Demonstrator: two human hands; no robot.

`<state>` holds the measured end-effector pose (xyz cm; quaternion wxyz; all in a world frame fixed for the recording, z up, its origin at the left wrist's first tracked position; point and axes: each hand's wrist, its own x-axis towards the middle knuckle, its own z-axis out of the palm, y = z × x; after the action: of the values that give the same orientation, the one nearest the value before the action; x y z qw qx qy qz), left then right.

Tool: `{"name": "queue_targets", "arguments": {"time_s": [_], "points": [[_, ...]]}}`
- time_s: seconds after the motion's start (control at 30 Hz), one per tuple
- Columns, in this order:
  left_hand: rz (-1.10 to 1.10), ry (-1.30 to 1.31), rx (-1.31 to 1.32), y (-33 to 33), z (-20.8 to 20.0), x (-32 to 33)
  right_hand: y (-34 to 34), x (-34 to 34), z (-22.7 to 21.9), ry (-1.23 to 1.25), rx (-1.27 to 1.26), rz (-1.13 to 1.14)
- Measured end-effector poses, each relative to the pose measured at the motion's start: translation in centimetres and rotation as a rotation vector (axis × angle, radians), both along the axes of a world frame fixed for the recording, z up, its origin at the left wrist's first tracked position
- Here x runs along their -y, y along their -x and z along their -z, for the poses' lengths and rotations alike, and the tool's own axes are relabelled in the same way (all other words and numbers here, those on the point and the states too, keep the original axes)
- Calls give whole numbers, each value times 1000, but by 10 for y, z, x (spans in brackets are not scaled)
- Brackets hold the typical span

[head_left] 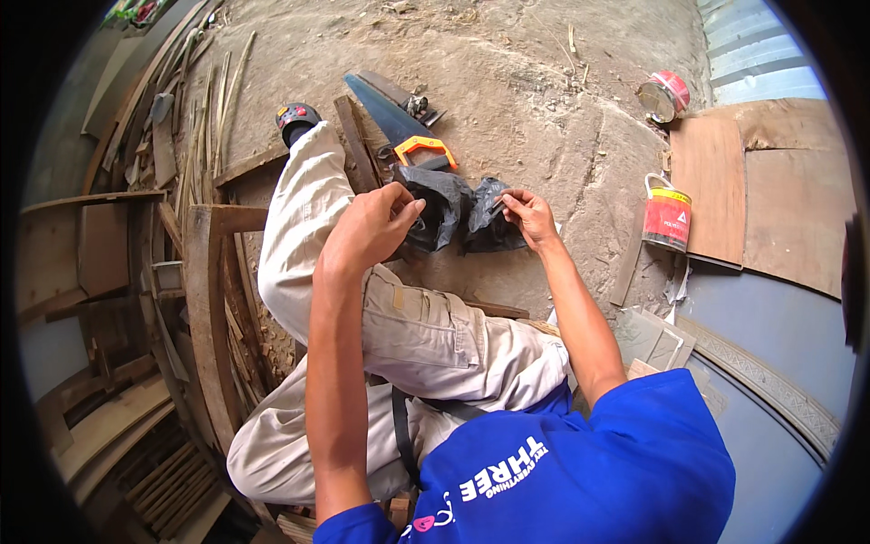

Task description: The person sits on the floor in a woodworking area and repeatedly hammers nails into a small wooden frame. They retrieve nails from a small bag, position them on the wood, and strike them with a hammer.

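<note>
Two dark plastic bags lie bunched side by side on the ground in front of my knee, a left bag (pixel 442 192) with its mouth open and a right bag (pixel 494 238). Over the edge of the left one, my left hand (pixel 373 225) is closed with thumb and fingertips together; whatever it holds is too small to make out. My right hand (pixel 530 218) pinches a small thin piece, possibly metal, above the right bag. Just beyond the bags rests a handsaw (pixel 385 111) with a blue blade and an orange and black handle.
A red and yellow can (pixel 667 219) stands at the right, another red can (pixel 664 96) farther off. Plywood sheets (pixel 793 199) lie along the right side. Wooden strips (pixel 217 118) and a wooden frame (pixel 204 317) crowd the left. A short plank (pixel 356 140) lies beside the saw.
</note>
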<state>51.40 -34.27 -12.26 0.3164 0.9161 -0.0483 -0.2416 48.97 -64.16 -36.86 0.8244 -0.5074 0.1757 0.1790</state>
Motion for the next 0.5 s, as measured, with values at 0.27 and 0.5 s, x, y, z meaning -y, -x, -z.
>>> {"name": "queue_targets", "arguments": {"time_s": [0.27,0.5], "points": [[-10,6,-7,1,0,1,15,16,83,688,-229,-79],[9,-7,-24,-2,1,2,24,-1,110,621,-215,-3]]}}
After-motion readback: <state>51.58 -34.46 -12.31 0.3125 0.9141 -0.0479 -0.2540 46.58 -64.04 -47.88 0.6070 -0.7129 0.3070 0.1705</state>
